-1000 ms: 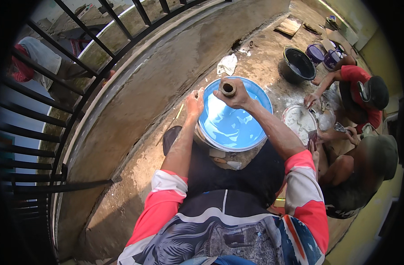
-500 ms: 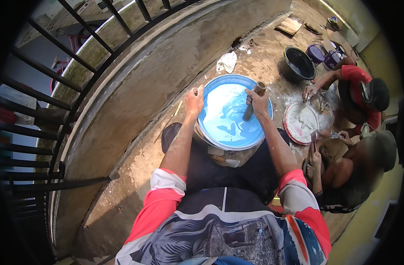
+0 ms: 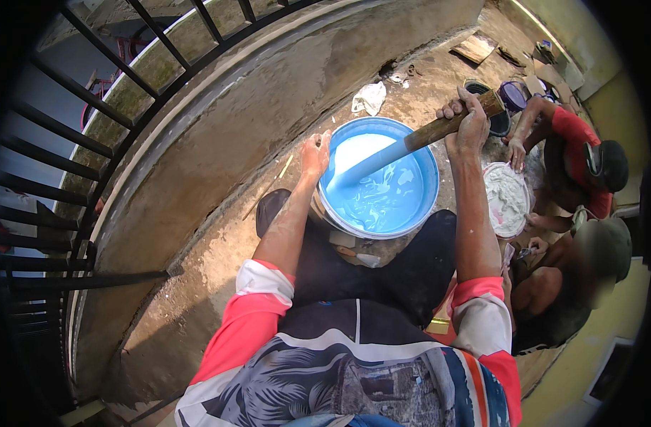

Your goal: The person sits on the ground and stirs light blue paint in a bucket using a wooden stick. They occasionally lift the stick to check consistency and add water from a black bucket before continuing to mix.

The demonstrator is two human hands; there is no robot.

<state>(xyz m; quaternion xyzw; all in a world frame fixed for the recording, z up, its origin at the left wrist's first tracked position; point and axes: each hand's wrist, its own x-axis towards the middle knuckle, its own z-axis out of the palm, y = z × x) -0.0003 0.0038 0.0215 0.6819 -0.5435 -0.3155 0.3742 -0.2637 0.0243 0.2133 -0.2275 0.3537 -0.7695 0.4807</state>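
Note:
Between my knees stands a round bucket [image 3: 431,173] of light-blue paint [image 3: 386,196]. My left hand [image 3: 315,153] is closed on the bucket's left rim. In my right hand [image 3: 470,122], the fingers wrap round the upper part of a thick wooden stick [image 3: 431,134]. The stick slants down to the left across the bucket; its lower part is coated blue and its low end is in the paint. A putty knife [image 3: 357,255] lies on the ground just in front of the bucket, near my legs.
To the right two people crouch, one in a red shirt [image 3: 578,135], beside a basin of white paste [image 3: 507,199]. A dark bucket [image 3: 498,127] and a purple pail [image 3: 512,95] stand beyond. A white rag [image 3: 369,99] lies by the low wall [image 3: 219,135]; black railings [image 3: 76,89] run along the left.
My right hand has lifted up and to the right, tilting the stick from near upright to a long slant. My left hand stays on the rim. The co-workers' paste basin has shifted right.

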